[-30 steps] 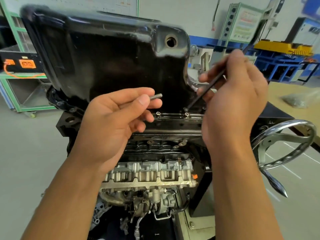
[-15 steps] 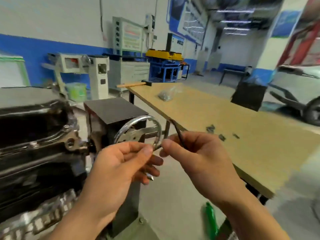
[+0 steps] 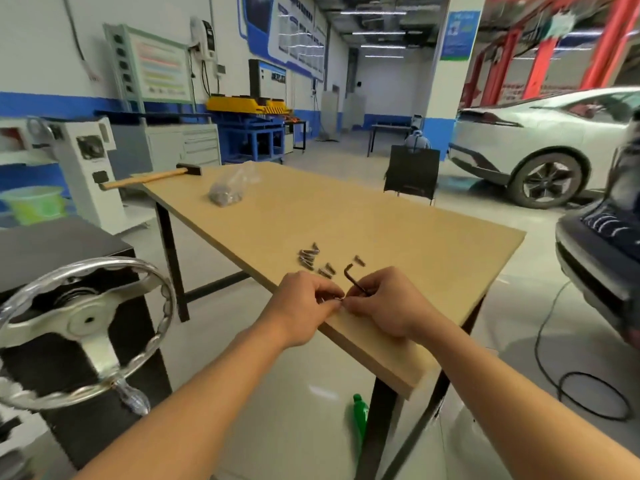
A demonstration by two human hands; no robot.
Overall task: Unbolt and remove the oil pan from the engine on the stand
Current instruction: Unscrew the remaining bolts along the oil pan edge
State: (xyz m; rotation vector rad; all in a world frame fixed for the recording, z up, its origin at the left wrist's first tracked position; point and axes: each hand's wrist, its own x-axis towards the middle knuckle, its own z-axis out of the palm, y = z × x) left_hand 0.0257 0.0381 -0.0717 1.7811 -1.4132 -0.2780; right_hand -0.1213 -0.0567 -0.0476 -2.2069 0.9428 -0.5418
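Both my hands are over the near corner of a wooden table [image 3: 398, 223]. My left hand [image 3: 304, 308] pinches a small bolt [image 3: 336, 298] between thumb and fingertips. My right hand [image 3: 384, 303] grips a black hex key [image 3: 355, 280], its bent end sticking up. The fingertips of the two hands meet at the bolt. Several loose bolts [image 3: 313, 259] lie on the table just beyond my hands. The oil pan and the engine are out of view. The stand's chrome handwheel [image 3: 86, 327] is at the lower left.
A hammer [image 3: 152, 178] and a plastic bag of parts [image 3: 230, 188] lie at the table's far end. A green bottle [image 3: 360, 419] stands on the floor under the table. A white car [image 3: 554, 140] and a black chair [image 3: 410, 178] are behind. A cable [image 3: 568, 386] lies on the floor at right.
My view swung right, from the oil pan on the engine to the wooden table. Both hands carried the bolt and the hex key over the table's corner.
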